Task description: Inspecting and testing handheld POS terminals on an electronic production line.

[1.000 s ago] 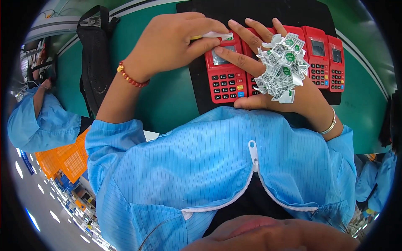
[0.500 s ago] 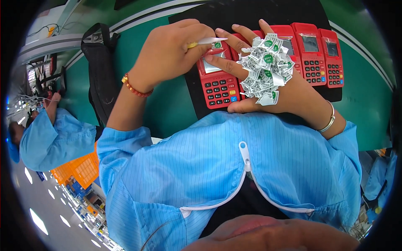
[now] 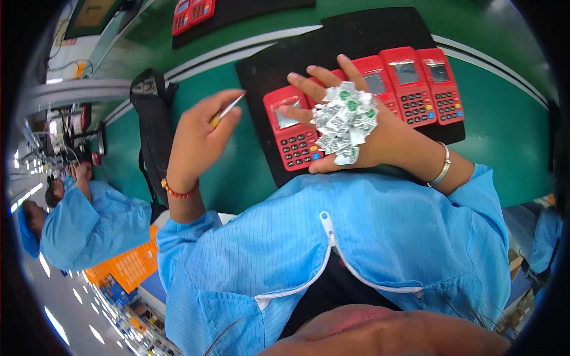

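My left hand (image 3: 205, 133), with a red beaded bracelet at its wrist, is raised over the green table left of the black mat. Its fingers are closed round a slim pointed tool (image 3: 228, 109), white with a yellow part. My right hand (image 3: 380, 133) lies palm down with fingers spread, one fingertip near the screen of the leftmost red payment terminal (image 3: 295, 142) and the thumb by its lower edge. A thick cluster of white and green labels (image 3: 345, 121) sticks to the back of this hand. It partly hides the terminals beneath.
More red payment terminals (image 3: 409, 89) stand in a row on the black mat (image 3: 386, 24). A black strapped bag (image 3: 155, 127) lies on the green table (image 3: 504, 136) at left. Further red terminals (image 3: 193, 13) sit beyond the rail. A person in blue (image 3: 95, 219) works at far left, near an orange crate (image 3: 127, 264).
My left hand has drawn back leftward from the leftmost terminal, still with the pointed tool. My right hand stays spread over the terminals. The whole view has shifted slightly.
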`<state>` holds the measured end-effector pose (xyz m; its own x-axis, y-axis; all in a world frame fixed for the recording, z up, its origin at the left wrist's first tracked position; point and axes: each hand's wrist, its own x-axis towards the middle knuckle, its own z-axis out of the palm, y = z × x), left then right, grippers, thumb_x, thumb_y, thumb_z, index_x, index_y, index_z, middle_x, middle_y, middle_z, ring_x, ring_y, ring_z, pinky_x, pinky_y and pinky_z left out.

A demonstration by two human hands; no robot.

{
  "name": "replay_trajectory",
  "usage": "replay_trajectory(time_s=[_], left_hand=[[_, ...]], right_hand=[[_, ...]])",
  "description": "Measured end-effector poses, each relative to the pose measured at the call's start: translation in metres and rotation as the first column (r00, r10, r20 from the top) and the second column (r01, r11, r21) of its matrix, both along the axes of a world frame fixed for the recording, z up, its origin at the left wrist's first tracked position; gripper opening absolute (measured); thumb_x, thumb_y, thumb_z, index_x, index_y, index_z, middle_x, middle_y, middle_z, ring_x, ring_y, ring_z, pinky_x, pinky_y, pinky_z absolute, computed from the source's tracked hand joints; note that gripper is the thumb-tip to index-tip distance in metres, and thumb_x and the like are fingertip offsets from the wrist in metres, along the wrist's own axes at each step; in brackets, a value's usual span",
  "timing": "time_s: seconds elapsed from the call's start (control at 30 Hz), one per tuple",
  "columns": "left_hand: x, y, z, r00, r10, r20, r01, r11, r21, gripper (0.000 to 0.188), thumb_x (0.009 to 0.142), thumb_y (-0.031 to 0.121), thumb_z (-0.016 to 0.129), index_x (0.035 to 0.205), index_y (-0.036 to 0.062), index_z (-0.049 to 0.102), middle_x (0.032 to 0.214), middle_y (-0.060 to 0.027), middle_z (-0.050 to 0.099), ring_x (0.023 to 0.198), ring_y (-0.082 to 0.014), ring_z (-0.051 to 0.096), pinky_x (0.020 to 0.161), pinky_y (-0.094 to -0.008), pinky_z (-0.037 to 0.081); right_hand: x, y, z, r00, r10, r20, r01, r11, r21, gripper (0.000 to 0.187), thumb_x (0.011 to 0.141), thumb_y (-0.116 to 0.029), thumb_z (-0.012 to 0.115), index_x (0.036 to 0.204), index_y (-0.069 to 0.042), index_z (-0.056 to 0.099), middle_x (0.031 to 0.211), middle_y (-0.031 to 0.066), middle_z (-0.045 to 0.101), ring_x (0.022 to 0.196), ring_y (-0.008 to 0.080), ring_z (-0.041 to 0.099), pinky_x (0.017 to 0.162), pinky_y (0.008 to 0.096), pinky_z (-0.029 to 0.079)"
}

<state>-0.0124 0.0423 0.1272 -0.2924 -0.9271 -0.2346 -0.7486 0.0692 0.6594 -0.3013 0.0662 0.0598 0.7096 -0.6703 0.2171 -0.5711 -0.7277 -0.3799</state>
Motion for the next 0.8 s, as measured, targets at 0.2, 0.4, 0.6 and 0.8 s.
replay_trajectory(time_s=[0.2, 0.4, 0.6, 0.8], left_hand=[[0.024, 0.007, -0.07, 0.997, -0.072, -0.033, 0.067, 0.99, -0.12, 0.058, 0.098, 0.025, 0.067, 0.147, -0.0016, 0.051, 0.095, -0.0046, 0.069, 0.08, -0.0122, 0.06, 0.075, -0.0282, 0.05], [-0.079, -0.043, -0.068, 0.897, -0.167, -0.409, 0.292, 0.919, 0.263, 0.066, 0.099, 0.016, 0.061, 0.157, -0.0033, 0.034, 0.097, -0.0015, 0.069, 0.08, -0.0045, 0.057, 0.068, -0.0191, 0.045], [-0.199, -0.049, -0.083, 0.727, -0.141, -0.672, 0.546, 0.712, 0.441, 0.073, 0.094, 0.005, 0.057, 0.16, -0.0009, 0.026, 0.115, -0.0095, 0.069, 0.054, -0.0007, 0.041, 0.043, -0.0184, 0.032], [-0.221, -0.034, -0.083, 0.673, -0.189, -0.715, 0.572, 0.746, 0.341, 0.072, 0.094, 0.003, 0.053, 0.16, 0.0029, 0.026, 0.14, -0.0163, 0.06, 0.053, -0.0004, 0.04, 0.044, -0.0169, 0.035]], right_hand=[[-0.001, 0.001, -0.013, 1.0, -0.022, 0.015, 0.023, 0.999, -0.033, 0.098, 0.082, -0.078, 0.06, 0.158, -0.021, 0.038, 0.168, 0.0182, 0.022, 0.157, 0.0388, 0.015, 0.122, 0.0651, -0.002], [-0.031, 0.04, -0.026, 0.924, -0.382, 0.006, 0.38, 0.915, -0.133, 0.101, 0.086, -0.078, 0.05, 0.152, -0.003, 0.042, 0.165, 0.0246, 0.025, 0.155, 0.0437, 0.014, 0.118, 0.0714, 0.002], [-0.073, 0.055, -0.055, 0.636, -0.73, -0.249, 0.67, 0.683, -0.29, 0.063, 0.089, -0.049, 0.063, 0.141, -0.017, 0.053, 0.157, 0.0148, 0.044, 0.15, 0.0359, 0.032, 0.117, 0.071, 0.015], [-0.204, 0.077, -0.067, 0.5, -0.866, 0.007, 0.8, 0.459, -0.385, 0.043, 0.087, -0.026, 0.067, 0.128, -0.012, 0.067, 0.15, 0.0062, 0.053, 0.143, 0.0314, 0.042, 0.118, 0.0489, 0.034]])
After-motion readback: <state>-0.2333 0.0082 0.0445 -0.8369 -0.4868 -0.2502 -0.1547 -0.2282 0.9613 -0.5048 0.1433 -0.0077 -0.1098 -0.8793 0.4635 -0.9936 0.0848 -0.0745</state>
